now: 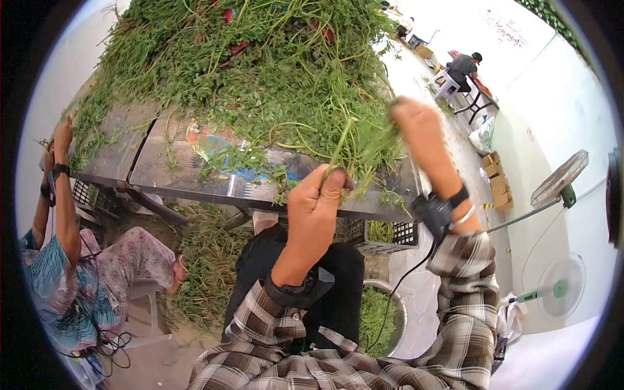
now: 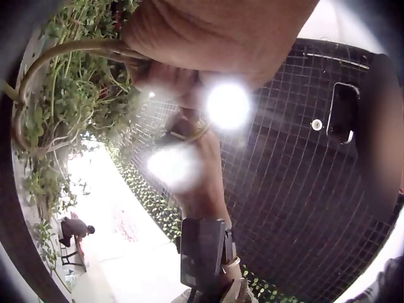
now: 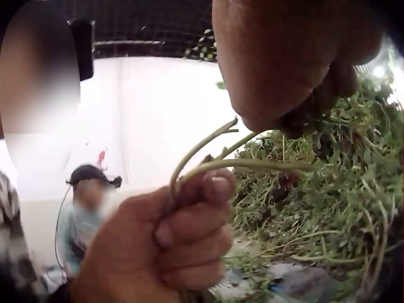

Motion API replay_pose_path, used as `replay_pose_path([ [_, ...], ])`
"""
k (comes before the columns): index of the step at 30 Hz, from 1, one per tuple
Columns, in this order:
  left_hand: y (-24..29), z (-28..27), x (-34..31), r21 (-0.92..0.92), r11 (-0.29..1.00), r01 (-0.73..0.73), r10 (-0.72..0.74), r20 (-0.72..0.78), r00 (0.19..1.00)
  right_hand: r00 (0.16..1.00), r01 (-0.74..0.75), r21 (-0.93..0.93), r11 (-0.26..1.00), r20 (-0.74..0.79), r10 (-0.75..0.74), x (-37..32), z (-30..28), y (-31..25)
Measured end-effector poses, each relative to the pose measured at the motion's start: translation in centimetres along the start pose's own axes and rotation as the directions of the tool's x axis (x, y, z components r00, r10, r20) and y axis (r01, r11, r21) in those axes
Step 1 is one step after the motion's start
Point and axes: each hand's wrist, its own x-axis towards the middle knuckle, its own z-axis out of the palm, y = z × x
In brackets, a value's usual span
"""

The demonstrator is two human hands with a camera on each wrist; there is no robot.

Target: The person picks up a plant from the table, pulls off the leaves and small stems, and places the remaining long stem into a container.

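2 bare hands are over the near edge of a table (image 1: pixel 127 149); the left hand (image 1: pixel 315 208) is closed, thumb against curled fingers, and grips a few green stems (image 1: pixel 342 143) whose ends stick up out of the fist and, in the right wrist view, bend toward the other hand; the right hand (image 1: pixel 419 127) is up and to the right of it, blurred, its fingers curled in on some leafy sprigs (image 1: pixel 377 149) that trail down toward the left hand; a small black camera (image 1: pixel 431 213) and a bracelet (image 1: pixel 463 218) are on the right wrist.

beyond both hands a big heap of greens (image 1: pixel 260 78) covers much of the table; below and just right of the left hand a black crate (image 1: pixel 383 246) holds more greens; under that is a round basin (image 1: pixel 403 318) with greens in it; left of the left hand, more cut plants (image 1: pixel 205 260) lie on the floor, and farther left a seated person (image 1: pixel 58 279) has raised arms; right of the right hand are 2 fans (image 1: pixel 560 287), some cardboard boxes (image 1: pixel 497 181) and, farther off, 1 person on a stool (image 1: pixel 447 81).
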Motion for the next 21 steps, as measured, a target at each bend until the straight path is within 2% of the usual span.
replay_pose_path([
  [1,0.4,-0.4,-0.1,-0.022,1.000,0.003,-0.004,-0.033,0.999,0.951,-0.290,0.182,0.940,-0.051,0.304,-0.5,-2.0,0.8],
  [2,0.7,-0.7,0.0,-0.046,0.999,0.005,-0.009,-0.072,0.997,0.905,-0.351,0.385,0.854,-0.095,0.415,-0.7,-2.9,3.1],
  [3,0.5,-0.9,0.2,-0.083,0.997,0.006,-0.017,-0.126,0.992,0.824,-0.418,0.671,0.613,-0.004,0.566,-1.5,-3.9,2.5],
  [4,0.6,-1.0,0.3,-0.083,0.996,0.015,-0.025,-0.128,0.992,0.811,-0.427,0.684,0.592,0.001,0.585,-2.9,-4.5,3.0],
  [6,1.2,-1.2,0.5,-0.330,0.943,0.046,-0.109,-0.177,0.978,0.762,-0.524,0.572,0.631,-0.017,0.648,-6.9,-4.8,4.3],
  [8,1.4,-1.5,0.7,-0.352,0.934,0.061,-0.142,-0.210,0.967,0.725,-0.646,0.302,0.701,-0.045,0.688,-11.7,-5.4,3.8],
  [10,1.5,-2.4,1.0,-0.448,0.894,0.015,-0.127,-0.220,0.967,0.750,-0.649,0.060,0.758,-0.113,0.651,-17.2,-5.6,4.3],
  [12,1.7,-2.8,1.2,-0.451,0.892,0.029,-0.149,-0.233,0.961,0.803,-0.597,-0.175,0.783,-0.132,0.582,-22.9,-5.7,4.6],
  [14,1.9,-3.3,1.3,-0.528,0.849,-0.015,-0.108,-0.202,0.973,0.729,-0.671,-0.284,0.685,-0.080,0.680,-29.4,-5.1,5.3],
  [16,2.2,-3.3,1.3,-0.546,0.838,-0.007,-0.138,-0.224,0.965,0.498,-0.819,-0.282,0.500,0.084,0.863,-36.1,-3.7,6.1],
  [18,1.9,-3.8,1.4,-0.625,0.781,-0.011,-0.145,-0.199,0.969,0.622,-0.680,-0.362,0.637,0.176,0.763,-42.5,-2.1,7.1],
  [19,1.8,-3.9,1.4,-0.638,0.770,-0.007,-0.138,-0.178,0.974,0.624,-0.677,-0.364,0.639,0.175,0.761,-43.0,-2.2,7.1],
  [21,1.6,-4.0,1.4,-0.647,0.763,-0.002,-0.143,-0.171,0.975,0.634,-0.601,-0.480,0.639,0.200,0.747,-42.9,-1.9,6.8],
])
